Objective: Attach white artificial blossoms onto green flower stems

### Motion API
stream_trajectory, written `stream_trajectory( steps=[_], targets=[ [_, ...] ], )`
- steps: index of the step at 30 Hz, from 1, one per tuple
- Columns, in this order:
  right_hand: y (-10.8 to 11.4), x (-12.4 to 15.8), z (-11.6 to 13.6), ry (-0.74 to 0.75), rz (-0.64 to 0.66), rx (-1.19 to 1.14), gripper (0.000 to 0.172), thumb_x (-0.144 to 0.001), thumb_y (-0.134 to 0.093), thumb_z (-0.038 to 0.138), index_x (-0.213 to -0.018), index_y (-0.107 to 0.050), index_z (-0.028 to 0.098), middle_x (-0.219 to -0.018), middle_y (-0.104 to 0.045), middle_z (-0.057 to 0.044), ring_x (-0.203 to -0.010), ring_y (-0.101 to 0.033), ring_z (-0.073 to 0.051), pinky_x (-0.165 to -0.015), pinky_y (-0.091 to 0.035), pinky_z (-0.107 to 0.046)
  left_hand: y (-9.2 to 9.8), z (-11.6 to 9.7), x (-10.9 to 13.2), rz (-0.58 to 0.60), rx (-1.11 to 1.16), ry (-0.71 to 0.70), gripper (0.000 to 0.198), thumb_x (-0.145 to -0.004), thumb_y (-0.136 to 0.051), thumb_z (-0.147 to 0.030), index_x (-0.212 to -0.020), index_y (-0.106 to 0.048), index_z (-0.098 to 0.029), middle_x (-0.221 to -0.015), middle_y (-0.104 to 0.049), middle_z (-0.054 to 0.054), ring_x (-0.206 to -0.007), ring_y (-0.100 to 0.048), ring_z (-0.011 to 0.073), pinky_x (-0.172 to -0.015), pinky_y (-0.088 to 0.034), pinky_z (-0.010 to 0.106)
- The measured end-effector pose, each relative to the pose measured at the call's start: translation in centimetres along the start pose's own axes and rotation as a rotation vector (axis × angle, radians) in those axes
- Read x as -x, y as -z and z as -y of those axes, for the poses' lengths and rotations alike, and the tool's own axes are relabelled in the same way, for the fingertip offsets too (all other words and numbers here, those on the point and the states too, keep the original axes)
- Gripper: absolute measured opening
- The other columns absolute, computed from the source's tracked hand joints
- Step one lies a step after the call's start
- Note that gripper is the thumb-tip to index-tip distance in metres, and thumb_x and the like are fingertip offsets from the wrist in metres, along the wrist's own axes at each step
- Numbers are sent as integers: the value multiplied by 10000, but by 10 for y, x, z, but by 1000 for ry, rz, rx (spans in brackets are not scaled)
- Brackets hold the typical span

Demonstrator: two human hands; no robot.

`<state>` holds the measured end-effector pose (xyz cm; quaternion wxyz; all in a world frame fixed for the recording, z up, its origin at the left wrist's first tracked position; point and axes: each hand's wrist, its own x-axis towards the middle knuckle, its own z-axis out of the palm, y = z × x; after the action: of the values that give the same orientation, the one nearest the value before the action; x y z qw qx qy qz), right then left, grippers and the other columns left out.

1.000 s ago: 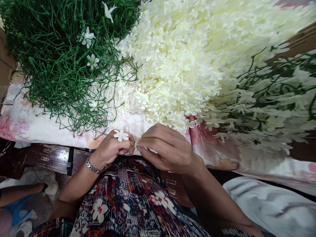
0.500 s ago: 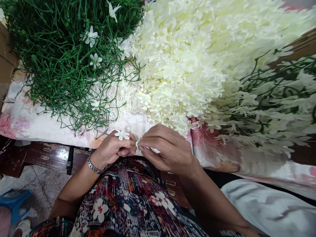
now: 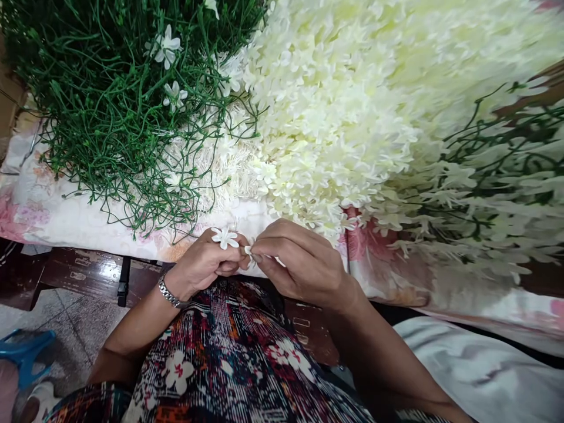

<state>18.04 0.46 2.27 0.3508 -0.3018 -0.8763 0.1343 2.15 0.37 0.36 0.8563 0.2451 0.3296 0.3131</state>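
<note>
Head view: just before the flower heap (image 3: 335,123), the left hand (image 3: 214,258) grips a white flower (image 3: 225,237); the right hand (image 3: 304,264) pinches a white piece (image 3: 249,251) (too tiny to identify), presumably for fine control. Green stems (image 3: 106,111) lie left of the heap, likely for reach.

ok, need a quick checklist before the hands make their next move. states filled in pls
1. Left hand closed, flower showing at its top: ok.
2. Right hand pinching the white bit: ok.
3. White bit joined to anything: cannot tell, fingers hide it.
4. Stems in front, to the left: ok.
5. Blossoms ahead, beside the stems: ok.
6. Stems kept apart from blossoms: not ok, they mingle at the edge.
</note>
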Motion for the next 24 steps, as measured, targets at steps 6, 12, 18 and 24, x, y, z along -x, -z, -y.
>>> stream_trajectory(
  steps=[6, 12, 18, 24],
  targets=[
    [-4, 3, -1, -14, -16, -39, 148, -719, -522, 62, -832, -489, 151, -706, -533, -42, -685, -489, -117, -596, -444, -256, -2, 2, 0, -17, -28, -23, 38, -562, -523, -96, -561, -500, -126, -436, -402, -71, -361, -261, 2, -370, -133, 170],
    [3, 6, 0, -66, -32, -165, 213, -707, -524, 60, -894, -514, 162, -746, -562, -37, -720, -521, -119, -625, -455, -257, -4, 4, 7, -24, -204, -178, 151, -631, -600, -244, -586, -525, -121, -457, -396, -60, -396, -305, 22, -390, -219, 174],
    [17, 12, 5, -229, -77, -262, 335, -686, -568, 166, -1015, -507, 171, -891, -550, -71, -842, -531, -166, -701, -461, -325, -9, -1, 14, -195, -635, -363, 94, -670, -551, -218, -643, -556, -128, -548, -478, -27, -484, -395, 59, -459, -339, 186],
    [20, 18, 8, -218, -98, -197, 343, -660, -581, 124, -996, -521, 159, -878, -558, -69, -827, -534, -157, -687, -464, -306, -21, -2, 12, -183, -956, -554, 109, -719, -459, -122, -673, -557, -138, -636, -535, -7, -567, -455, 75, -536, -375, 188]
  ],
)
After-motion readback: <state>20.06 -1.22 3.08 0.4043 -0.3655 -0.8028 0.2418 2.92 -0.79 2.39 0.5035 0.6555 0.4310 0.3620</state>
